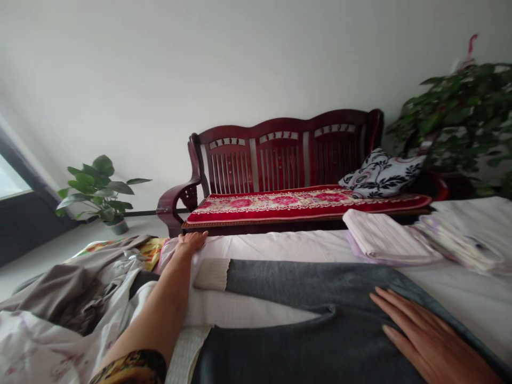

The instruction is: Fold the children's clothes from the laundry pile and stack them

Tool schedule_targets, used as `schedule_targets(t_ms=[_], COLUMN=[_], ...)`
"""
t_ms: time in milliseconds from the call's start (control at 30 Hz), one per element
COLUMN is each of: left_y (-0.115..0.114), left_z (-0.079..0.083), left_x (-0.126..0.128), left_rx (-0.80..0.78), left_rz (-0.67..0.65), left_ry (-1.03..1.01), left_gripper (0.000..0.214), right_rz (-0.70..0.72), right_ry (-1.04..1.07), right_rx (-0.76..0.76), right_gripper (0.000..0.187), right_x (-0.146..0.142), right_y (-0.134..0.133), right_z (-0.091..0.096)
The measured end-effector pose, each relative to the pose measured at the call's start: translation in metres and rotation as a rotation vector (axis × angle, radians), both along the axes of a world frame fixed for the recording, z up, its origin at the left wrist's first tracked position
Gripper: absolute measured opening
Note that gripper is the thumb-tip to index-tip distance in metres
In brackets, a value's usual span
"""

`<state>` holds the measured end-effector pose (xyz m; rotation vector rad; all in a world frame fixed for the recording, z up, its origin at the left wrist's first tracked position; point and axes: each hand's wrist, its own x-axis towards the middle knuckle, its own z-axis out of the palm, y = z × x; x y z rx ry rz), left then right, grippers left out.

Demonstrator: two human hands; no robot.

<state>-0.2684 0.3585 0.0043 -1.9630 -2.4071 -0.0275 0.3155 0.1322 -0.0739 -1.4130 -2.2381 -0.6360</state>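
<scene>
A dark grey garment [316, 320] with pale ribbed cuffs [213, 273] lies spread flat on a white-covered surface [280, 246] in front of me. My left hand [191, 242] reaches to the far left edge of that surface, fingers stretched flat on the white cloth just beyond the upper cuff. My right hand [430, 338] lies flat on the grey garment at the lower right, fingers extended and holding nothing.
A heap of crumpled clothes [80, 298] lies at the left. Folded pale laundry [390, 237] and a second stack [460, 240] sit at the right. Behind stand a dark wooden bench [280, 160] with red cushion and patterned pillow [380, 173], and potted plants [100, 194] [460, 117].
</scene>
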Motion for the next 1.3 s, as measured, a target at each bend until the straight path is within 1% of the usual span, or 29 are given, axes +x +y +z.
schedule_targets(t_ms=[67,133,200,267,333,433,467,500,567,633,733,767,800,867,933,1000,1100,1200,1300], left_y=[-0.003,-0.009,-0.018,-0.031,-0.052,-0.09,-0.102,-0.112,-0.125,-0.133,-0.144,-0.151,-0.16,-0.183,-0.211,-0.239,-0.271,-0.287,-0.293], left_z=[0.007,0.017,0.026,0.03,0.024,0.002,-0.007,-0.014,-0.024,-0.024,-0.014,-0.011,-0.008,-0.008,-0.014,-0.024,-0.039,-0.047,-0.047], left_x=[0.007,0.018,0.034,0.051,0.068,0.08,0.08,0.078,0.072,0.068,0.073,0.078,0.084,0.101,0.117,0.13,0.135,0.125,0.111], left_rx=[0.028,0.078,0.128,0.145,0.132,0.076,0.044,0.009,-0.022,-0.018,0.01,0.026,0.043,0.086,0.129,0.157,0.161,0.162,0.164], left_rz=[0.016,0.007,-0.02,-0.068,-0.154,-0.315,-0.333,-0.323,-0.305,-0.26,-0.152,-0.142,-0.159,-0.256,-0.368,-0.452,-0.49,-0.485,-0.454], left_ry=[0.023,0.045,0.056,0.055,0.048,0.04,0.032,0.014,-0.028,-0.041,0.014,0.027,0.027,-0.013,-0.068,-0.087,-0.065,-0.043,-0.048], left_gripper=[0.046,0.044,0.046,0.047,0.048,0.056,0.058,0.059,0.058,0.058,0.059,0.058,0.057,0.054,0.054,0.057,0.06,0.062,0.063], right_rz=[0.044,0.046,0.032,0.003,-0.023,-0.012,-0.006,-0.006,-0.024,-0.037,-0.062,-0.08,-0.099,-0.122,-0.112,-0.089,-0.063,-0.071,-0.071], right_ry=[-0.069,-0.079,-0.069,-0.046,-0.029,-0.047,-0.061,-0.072,-0.078,-0.07,-0.03,-0.015,-0.006,-0.015,-0.052,-0.096,-0.146,-0.145,-0.126], right_rx=[0.037,0.04,0.0,-0.055,-0.091,-0.094,-0.091,-0.091,-0.095,-0.111,-0.139,-0.14,-0.137,-0.12,-0.108,-0.114,-0.13,-0.137,-0.145], right_gripper=[0.052,0.051,0.053,0.055,0.056,0.058,0.058,0.058,0.058,0.057,0.055,0.056,0.057,0.058,0.059,0.058,0.058,0.058,0.057], right_x=[-0.001,-0.003,-0.004,-0.004,-0.002,0.003,0.004,0.005,0.006,0.004,-0.001,-0.003,-0.004,-0.006,-0.007,-0.004,0.002,0.01,0.013], right_y=[-0.002,-0.003,-0.005,-0.005,-0.006,-0.006,-0.007,-0.007,-0.008,-0.009,-0.011,-0.011,-0.012,-0.014,-0.015,-0.016,-0.015,-0.013,-0.013], right_z=[0.004,0.008,0.01,0.012,0.012,0.012,0.012,0.013,0.015,0.018,0.026,0.028,0.03,0.033,0.032,0.029,0.023,0.02,0.021])
